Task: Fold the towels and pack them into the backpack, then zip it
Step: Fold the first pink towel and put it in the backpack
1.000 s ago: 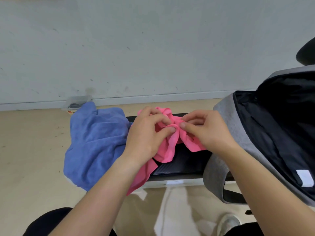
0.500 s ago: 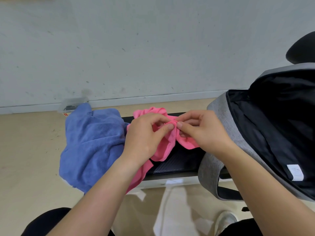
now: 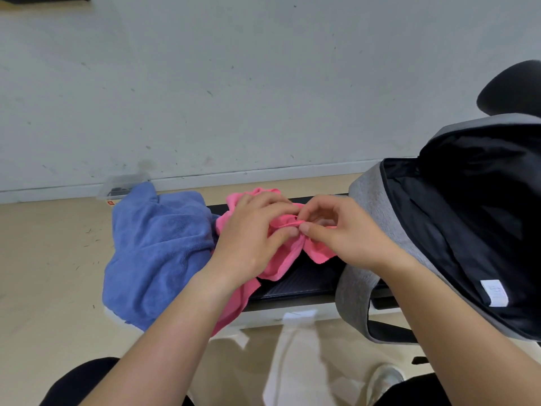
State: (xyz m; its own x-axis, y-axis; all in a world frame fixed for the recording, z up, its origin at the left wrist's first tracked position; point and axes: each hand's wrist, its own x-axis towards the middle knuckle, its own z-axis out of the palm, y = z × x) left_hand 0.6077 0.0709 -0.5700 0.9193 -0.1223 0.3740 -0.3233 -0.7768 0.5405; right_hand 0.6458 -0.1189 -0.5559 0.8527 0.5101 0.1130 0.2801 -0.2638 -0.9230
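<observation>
We see a low black ribbed surface [image 3: 295, 285] with a pale front edge, standing on a tan floor [image 3: 44, 273] that carries small dark specks. Behind it a scuffed, grey-white wall [image 3: 234, 83] meets the floor along a pale baseboard [image 3: 263, 172]. On the middle of the surface lies the bunched pink towel [image 3: 281, 259], one end hanging over the front edge. Our left hand [image 3: 251, 238] and right hand [image 3: 342, 235] meet over it, each pinching a gathered fold of it between thumb and curled fingers. Just beside it, on the left, the blue towel [image 3: 158, 247] lies crumpled and spills off the surface's end toward the floor. The grey backpack [image 3: 369, 206] stands at the right end, unzipped, its black lining and a white label [image 3: 494, 293] showing. A small clear plastic box [image 3: 120, 186] sits against the baseboard behind the blue towel. A black rounded chair part [image 3: 512, 89] rises behind the backpack.
</observation>
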